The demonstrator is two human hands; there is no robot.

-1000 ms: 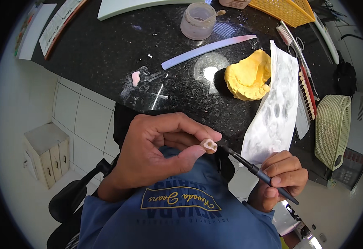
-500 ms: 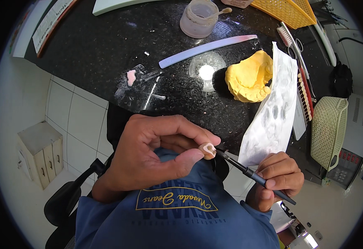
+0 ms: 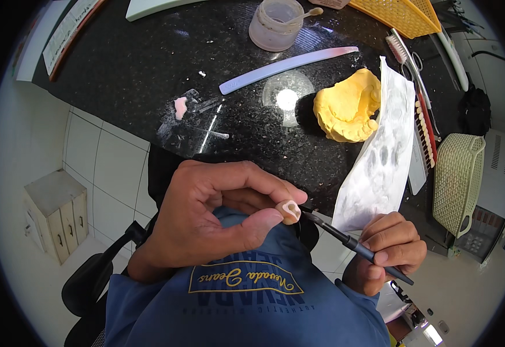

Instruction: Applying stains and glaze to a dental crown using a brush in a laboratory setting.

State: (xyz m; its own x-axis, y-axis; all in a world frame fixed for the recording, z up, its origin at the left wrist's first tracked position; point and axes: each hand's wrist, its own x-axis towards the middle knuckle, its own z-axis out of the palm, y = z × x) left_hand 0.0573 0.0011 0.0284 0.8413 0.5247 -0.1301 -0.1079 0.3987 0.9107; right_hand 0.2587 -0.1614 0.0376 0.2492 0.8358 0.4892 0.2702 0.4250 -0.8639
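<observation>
My left hand [image 3: 218, 222] pinches a small tooth-shaped cream and pink piece [image 3: 290, 211] between thumb and fingertips, held over my lap in front of the black counter's edge. My right hand [image 3: 388, 251] grips a thin black brush [image 3: 351, 246] like a pen. The brush tip touches the right side of the small piece. A blue shirt with a yellow emblem fills the lower middle of the view.
On the black stone counter [image 3: 148, 75] lie a yellow dental cast [image 3: 348, 107], a pale blue flat strip [image 3: 287, 61], a glass slab [image 3: 197, 124] with pink paste, a clear jar [image 3: 275, 23], a white paper sheet [image 3: 382, 156] and a tooth shade guide [image 3: 423, 124]. A green basket [image 3: 457, 179] stands right.
Both hands stay together with the brush tip at the small piece. The view has shifted slightly, so the counter things sit a little lower and more to the right.
</observation>
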